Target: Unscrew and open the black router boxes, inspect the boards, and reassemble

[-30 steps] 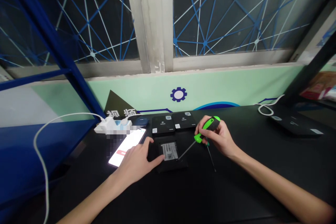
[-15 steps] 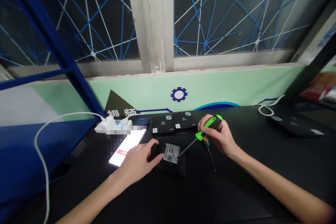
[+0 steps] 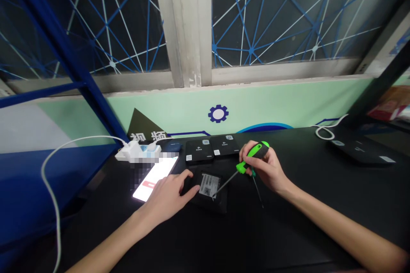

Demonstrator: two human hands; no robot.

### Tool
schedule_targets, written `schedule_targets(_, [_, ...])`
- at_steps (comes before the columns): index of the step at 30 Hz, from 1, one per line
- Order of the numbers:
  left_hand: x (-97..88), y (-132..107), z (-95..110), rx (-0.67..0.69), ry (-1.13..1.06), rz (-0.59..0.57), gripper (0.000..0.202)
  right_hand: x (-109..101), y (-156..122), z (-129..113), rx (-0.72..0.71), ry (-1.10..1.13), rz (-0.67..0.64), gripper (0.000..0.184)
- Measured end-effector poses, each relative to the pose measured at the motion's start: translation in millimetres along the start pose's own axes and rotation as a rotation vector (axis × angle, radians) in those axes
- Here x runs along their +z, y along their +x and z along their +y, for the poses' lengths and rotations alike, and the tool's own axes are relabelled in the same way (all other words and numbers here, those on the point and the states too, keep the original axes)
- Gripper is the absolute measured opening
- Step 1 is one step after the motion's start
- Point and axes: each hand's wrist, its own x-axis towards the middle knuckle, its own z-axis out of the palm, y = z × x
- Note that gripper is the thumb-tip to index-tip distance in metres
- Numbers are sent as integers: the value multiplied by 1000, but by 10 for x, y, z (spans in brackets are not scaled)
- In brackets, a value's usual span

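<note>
A small black box-shaped device (image 3: 221, 207) lies on the dark table with a silver printed label (image 3: 209, 184) facing up. Thumb and fingers apart, my left hand (image 3: 173, 194) rests at the device's left side, steadying its edge. My right hand (image 3: 264, 164) is wrapped round the green and black handle of a screwdriver (image 3: 256, 153). The screwdriver's shaft slants down to the left, and its tip is at the label's lower right edge. Below my right hand lies a second, thinner screwdriver (image 3: 258, 190) with a dark green handle, partly hidden by the fingers.
A lit phone (image 3: 155, 179) lies left of my left hand. Behind are a white power strip (image 3: 137, 152) with plugs and cable, and two black boxes (image 3: 199, 151) side by side. Another black device (image 3: 360, 151) is at the right, near a white cable (image 3: 325, 133).
The screwdriver tip has shifted slightly down and left along the label. My right hand has moved a little left with it. My left hand stays in place.
</note>
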Motion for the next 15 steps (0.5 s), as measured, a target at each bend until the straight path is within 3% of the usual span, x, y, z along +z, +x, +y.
schedule_targets(15, [-11,-6,18,-3,-5,-4,48,9,-9,-16,-28,-19,-78,16])
